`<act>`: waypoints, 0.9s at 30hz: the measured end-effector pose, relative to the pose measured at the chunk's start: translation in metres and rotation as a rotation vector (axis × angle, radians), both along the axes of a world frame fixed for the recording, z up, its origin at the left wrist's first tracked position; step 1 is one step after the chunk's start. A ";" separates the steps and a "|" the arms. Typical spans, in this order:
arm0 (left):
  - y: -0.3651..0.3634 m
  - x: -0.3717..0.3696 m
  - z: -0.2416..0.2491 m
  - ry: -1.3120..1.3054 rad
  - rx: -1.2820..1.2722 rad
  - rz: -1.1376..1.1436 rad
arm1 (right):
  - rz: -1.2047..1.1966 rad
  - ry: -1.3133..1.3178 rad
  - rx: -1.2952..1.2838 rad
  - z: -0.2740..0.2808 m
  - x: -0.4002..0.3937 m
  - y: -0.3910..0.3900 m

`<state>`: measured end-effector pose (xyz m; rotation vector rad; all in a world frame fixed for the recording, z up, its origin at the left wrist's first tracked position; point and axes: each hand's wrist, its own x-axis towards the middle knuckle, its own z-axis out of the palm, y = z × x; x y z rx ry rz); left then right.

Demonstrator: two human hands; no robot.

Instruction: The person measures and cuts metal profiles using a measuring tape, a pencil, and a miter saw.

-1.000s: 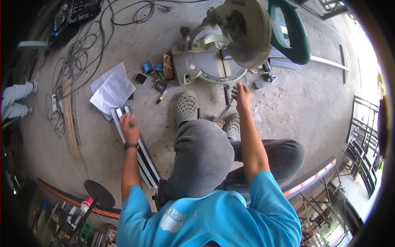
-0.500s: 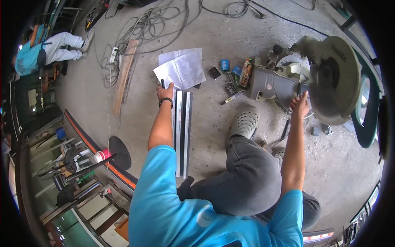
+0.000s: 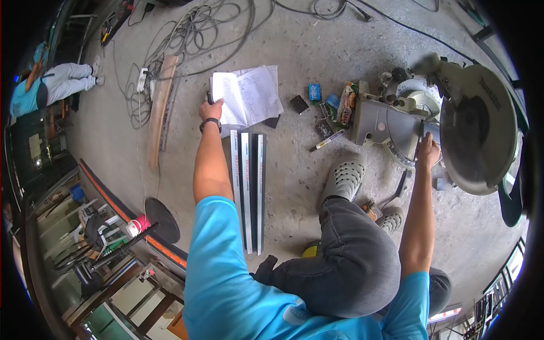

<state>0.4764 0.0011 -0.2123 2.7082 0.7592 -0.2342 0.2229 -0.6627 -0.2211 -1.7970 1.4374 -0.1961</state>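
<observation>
My left hand (image 3: pixel 211 110) is closed around a black pen (image 3: pixel 210 97) at the left edge of an open notebook (image 3: pixel 260 95) on the floor. Written pages show in the notebook, one of them pulled toward this hand. Just below it lie several long metal profiles (image 3: pixel 245 187) with printed labels, side by side. On the right, my right hand (image 3: pixel 429 152) is closed at the grey base (image 3: pixel 403 127) of a mitre saw, beside its large round guard (image 3: pixel 479 133). What those fingers grip is too small to make out.
Between notebook and saw lie a marker (image 3: pixel 327 140), a blue box (image 3: pixel 314 92) and a snack tube (image 3: pixel 346 105). Tangled cables (image 3: pixel 198 34) and a wooden plank (image 3: pixel 162 110) lie at upper left. Another person (image 3: pixel 54 85) is at far left. My shoe (image 3: pixel 345 178) is near the saw.
My left hand has moved left with the pen, and a notebook page has opened out toward it. My right hand stays at the saw base. The view has shifted slightly.
</observation>
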 end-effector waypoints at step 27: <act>-0.093 -0.048 -0.012 0.221 0.314 -1.030 | 0.306 -0.092 0.283 0.057 -0.125 0.092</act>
